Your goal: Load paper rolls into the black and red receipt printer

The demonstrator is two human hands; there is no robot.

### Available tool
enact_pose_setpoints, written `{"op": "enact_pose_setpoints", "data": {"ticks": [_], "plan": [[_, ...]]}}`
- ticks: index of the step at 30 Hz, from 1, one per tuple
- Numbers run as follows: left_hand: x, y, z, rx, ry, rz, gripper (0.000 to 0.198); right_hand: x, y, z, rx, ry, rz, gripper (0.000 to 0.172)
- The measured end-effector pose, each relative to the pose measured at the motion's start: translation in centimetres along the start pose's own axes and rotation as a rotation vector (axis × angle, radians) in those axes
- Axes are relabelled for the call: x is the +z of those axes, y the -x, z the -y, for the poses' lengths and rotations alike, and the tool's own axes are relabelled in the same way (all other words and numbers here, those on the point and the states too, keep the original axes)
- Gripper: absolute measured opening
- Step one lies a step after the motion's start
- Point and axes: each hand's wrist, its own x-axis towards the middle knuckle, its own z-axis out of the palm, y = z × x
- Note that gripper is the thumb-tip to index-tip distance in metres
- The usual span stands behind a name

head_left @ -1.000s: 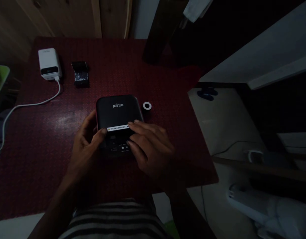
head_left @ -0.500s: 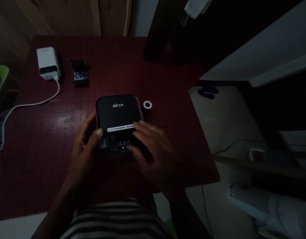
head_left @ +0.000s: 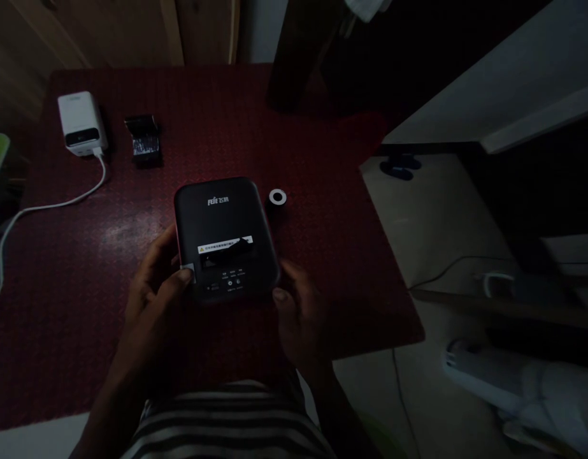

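A black printer (head_left: 222,217) with white lettering lies on the dark red table. Its top carries a white warning strip (head_left: 217,245), partly covered by a dark, jagged-edged piece at the slot; small white symbols sit below. My left hand (head_left: 157,280) grips the printer's left side, thumb on a small pale patch at the lower left corner of the top. My right hand (head_left: 298,306) holds the lower right side, thumb at the edge and fingers around the side, partly hidden. Just right of the printer stands a small roll (head_left: 277,197) with a white ring-shaped end.
A white power bank (head_left: 82,121) with a white cable (head_left: 64,203) is at the back left. Beside it lies a small black object (head_left: 144,140) with a shiny grey face. The red tabletop (head_left: 322,223) ends at the right, above a floor with dark slippers (head_left: 399,167).
My right hand has moved from the printer's top and symbols to its lower right side. The dark jagged piece now shows over the warning strip. My left hand stays on the left side.
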Motion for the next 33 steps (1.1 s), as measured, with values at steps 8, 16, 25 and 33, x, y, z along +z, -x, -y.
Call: {"op": "enact_pose_setpoints", "data": {"ticks": [8, 16, 25, 33], "plan": [[0.6, 0.3, -0.5, -0.031, 0.004, -0.029, 0.060, 0.2, -0.5, -0.8, 0.032, -0.100, 0.038, 0.046], [-0.1, -0.2, 1.0, -0.021, 0.024, -0.030, 0.061, -0.2, -0.9, -0.5, 0.023, -0.123, 0.070, 0.046], [-0.4, -0.7, 1.9, 0.144, -0.017, 0.022, 0.060, -2.9, -7.9, 3.3, -0.330, 0.116, 0.047, 0.023], [-0.8, -0.9, 3.2, 0.264, -0.045, 0.082, 0.059, 2.5, -15.8, 9.3, -0.403, 0.676, 0.765, 0.038]]}}
